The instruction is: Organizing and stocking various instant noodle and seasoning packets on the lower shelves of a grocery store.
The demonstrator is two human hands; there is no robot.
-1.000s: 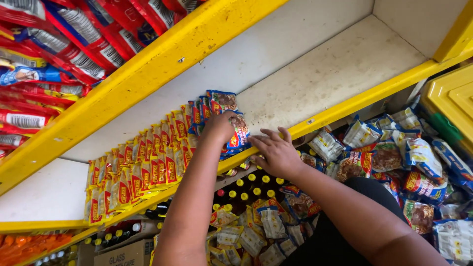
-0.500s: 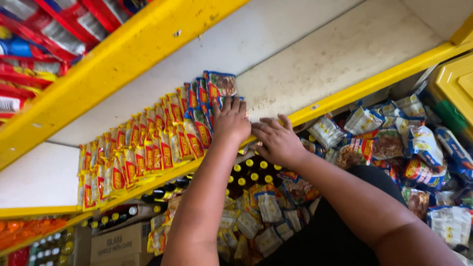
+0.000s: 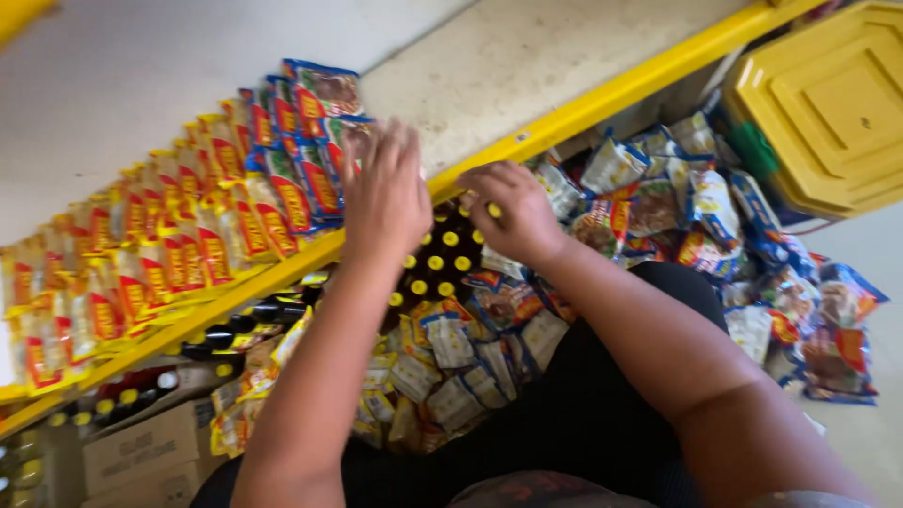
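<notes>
**Light, crinkly packets at the shelf rail**

We are pressing our left hand, fingers spread, against the blue-and-red packets standing just behind the yellow rail. They look light, soft and slippery; pinching top edges suits. Our right hand is curling loosely, empty, just below that rail.

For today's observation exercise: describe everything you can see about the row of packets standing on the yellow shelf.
The row of packets runs along the front edge of the yellow shelf, leaning upright against one another. They look like glossy plastic sachets. Those on the left are yellow and red; the last few on the right are blue and red. The left hand is pressed flat against the blue end of the row. The right hand rests at the shelf's edge, apart from the row. Motion blur hides finer detail.
</notes>
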